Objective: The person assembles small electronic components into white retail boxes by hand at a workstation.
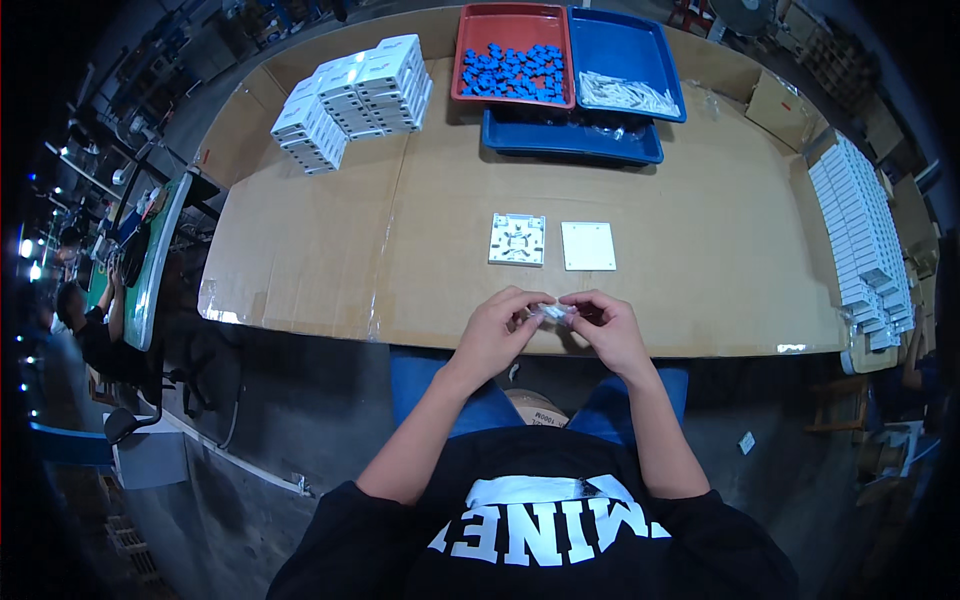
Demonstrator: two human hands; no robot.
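Near the front edge of the table, my left hand [494, 332] and my right hand [613, 332] are close together with fingers pinched. Between their fingertips is a small, shiny packet [553, 312], see-through with something white in it; its contents are too small to make out. Just beyond my hands lies a square white plastic box base [517, 240], its moulded inner side facing up. To its right a flat square white cover plate [588, 246] rests on the cardboard, apart from the base.
A red tray [463, 90] of blue parts and a blue tray [640, 45] of white strips sit at the back, over another blue tray [570, 145]. White boxes [355, 90] are stacked back left, more white pieces [860, 235] at the right edge. Another person [100, 325] sits far left.
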